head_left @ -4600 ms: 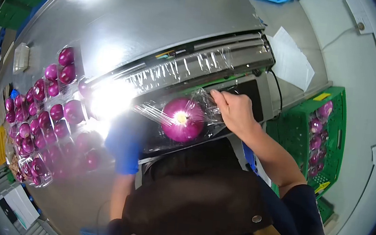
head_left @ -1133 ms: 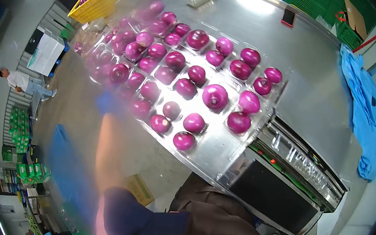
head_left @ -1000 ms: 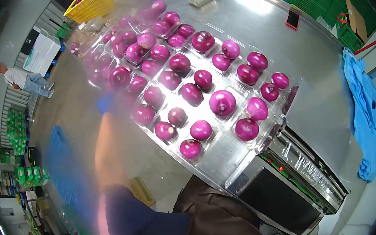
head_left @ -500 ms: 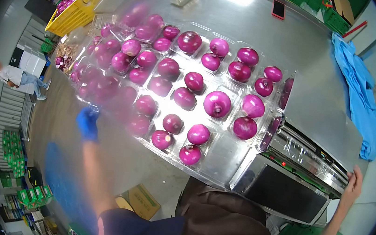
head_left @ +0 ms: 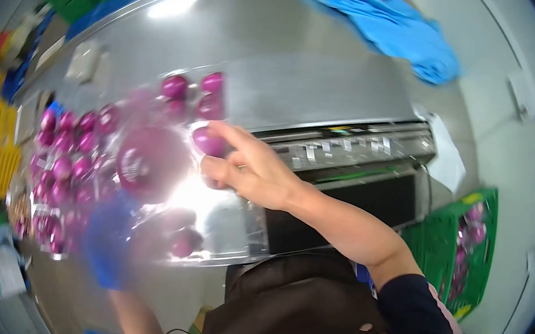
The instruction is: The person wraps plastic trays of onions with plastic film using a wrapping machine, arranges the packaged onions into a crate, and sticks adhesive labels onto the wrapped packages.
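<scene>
My right hand (head_left: 250, 171), bare, reaches over the table from the right. Its index finger and thumb are spread beside a purple onion (head_left: 205, 141) in a clear tray; a second onion lies partly hidden under the thumb. Whether the fingertips touch the tray cannot be made out. My left hand (head_left: 106, 237), in a blue glove, is smeared at the table's front edge beside the packs, its fingers and anything in them unclear. A large, hazy onion (head_left: 151, 165) shows between the hands. More onions in clear trays (head_left: 61, 168) cover the left side.
A wrapping machine (head_left: 349, 150) with clear film and a black plate (head_left: 370, 203) stands right of the trays. Farther right is a green crate (head_left: 485, 250) holding wrapped onions. A yellow basket (head_left: 3, 158) is far left; blue cloth (head_left: 385, 21) lies at the back.
The view has swung toward the right. My right hand has come from the machine's far right end to the onion trays. My left hand remains near the packs at the table's front edge, now more blurred.
</scene>
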